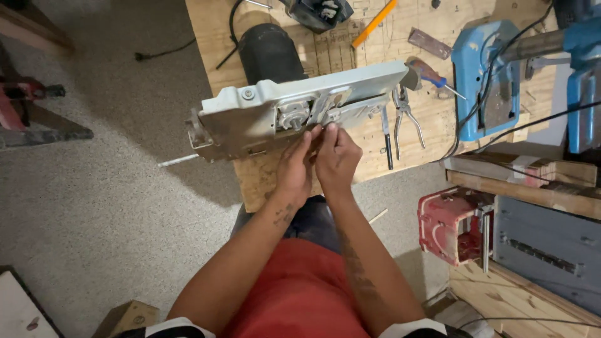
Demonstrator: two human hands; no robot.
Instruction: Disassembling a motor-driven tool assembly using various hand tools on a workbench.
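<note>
A light grey metal machine housing (263,103) with a black motor (270,53) behind it lies on its side on a plywood workbench (263,181), overhanging the bench's left edge. Both hands meet at its near face, just below a round silver part (293,115). My left hand (294,168) has its fingertips pressed to the housing's lower edge. My right hand (337,155) is beside it, fingers pinched together at the same spot. What the fingers pinch is too small to see.
Pliers (404,112), a screwdriver (432,74) and an orange pencil (374,22) lie on the bench right of the housing. A blue drill press base (476,69) stands further right. A red power tool (447,222) and wooden boards sit low right. Grey carpet (113,200) lies left.
</note>
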